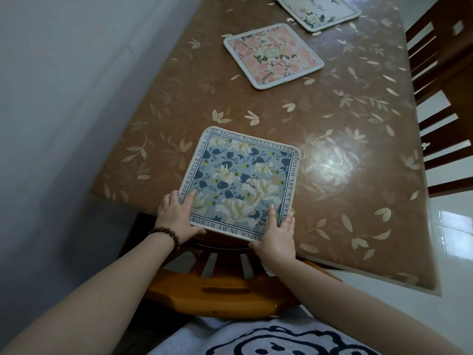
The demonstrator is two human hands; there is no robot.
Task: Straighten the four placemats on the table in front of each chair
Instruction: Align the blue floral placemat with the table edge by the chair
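A blue floral placemat (240, 180) with a lettered border lies at the near edge of the brown table (345, 155). My left hand (178, 216) grips its near left corner, thumb on top. My right hand (275, 235) grips its near right corner, fingers spread along the edge. The mat's near edge hangs slightly over the table edge. Farther along the table lies a pink floral placemat (272, 56), turned at an angle. A cream placemat (318, 11) with dark flowers lies at the far end, partly cut off by the frame.
A wooden chair back (220, 290) stands between me and the table edge. Dark wooden chairs (440, 103) line the table's right side. A grey wall (64, 98) runs along the table's left side. White floor tiles (455, 226) show at the right.
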